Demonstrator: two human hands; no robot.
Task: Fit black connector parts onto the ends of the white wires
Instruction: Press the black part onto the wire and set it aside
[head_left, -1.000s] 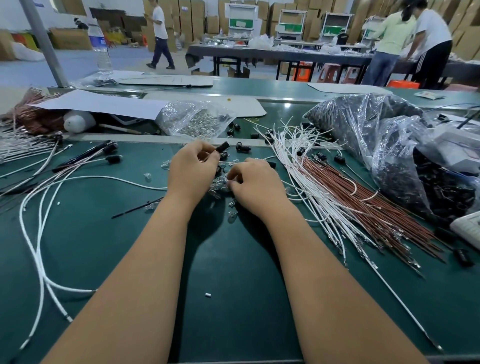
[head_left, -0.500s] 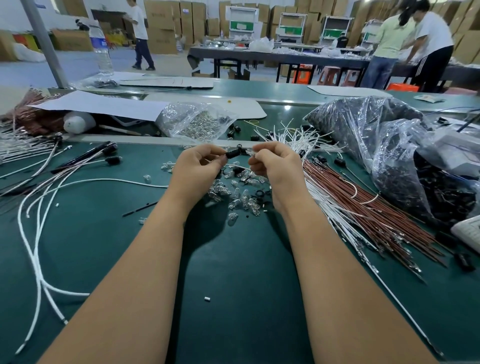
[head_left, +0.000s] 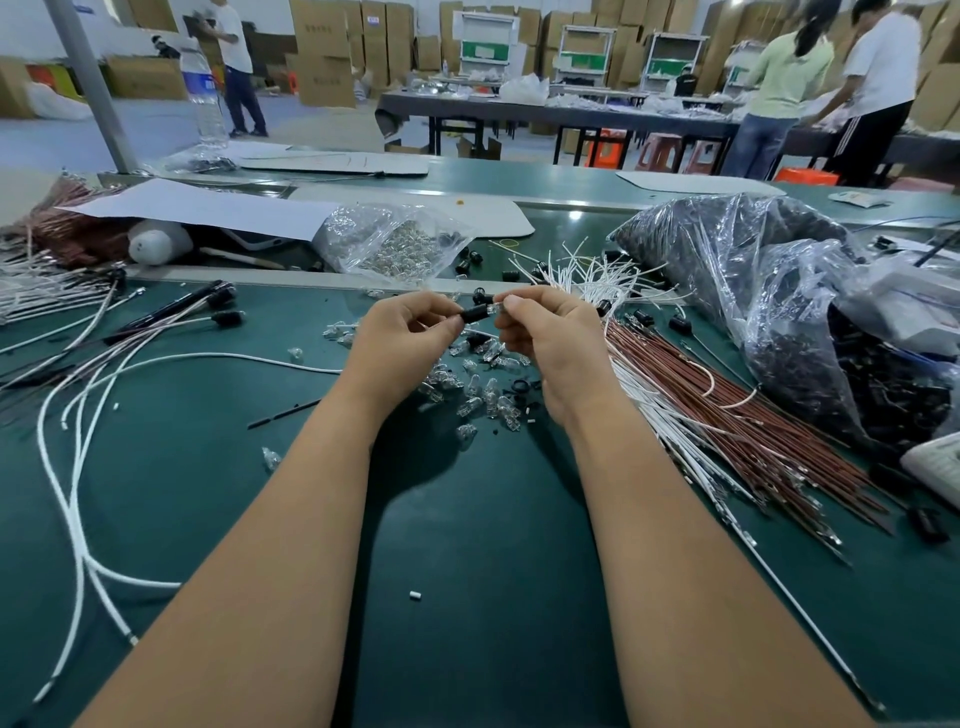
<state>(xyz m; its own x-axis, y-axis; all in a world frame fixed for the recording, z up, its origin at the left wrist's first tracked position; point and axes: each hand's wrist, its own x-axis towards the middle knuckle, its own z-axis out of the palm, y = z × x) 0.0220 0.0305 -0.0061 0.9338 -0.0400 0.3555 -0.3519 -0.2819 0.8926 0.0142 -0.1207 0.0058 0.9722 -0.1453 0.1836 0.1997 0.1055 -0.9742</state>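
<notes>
My left hand (head_left: 402, 338) pinches a small black connector (head_left: 475, 314) held above the green table. My right hand (head_left: 550, 338) pinches a tiny clear bulb (head_left: 494, 308) whose end meets the connector's right end. A long white wire (head_left: 218, 358) runs from the left hand across the table to the left. Small clear bulbs (head_left: 483, 395) lie scattered under the hands. A bundle of white wires (head_left: 644, 384) fans out to the right, with loose black connectors (head_left: 641, 316) around it.
Brown wires (head_left: 753, 426) lie right of the white bundle. A clear bag of black parts (head_left: 779, 291) bulges at right; a clear bag of bulbs (head_left: 395, 244) sits behind the hands. Finished white wires with black ends (head_left: 223, 318) lie at left. People stand at far tables.
Both hands rose from the bulb pile and came together. The right hand picked a bulb off the table and brought it to the black connector in the left hand.
</notes>
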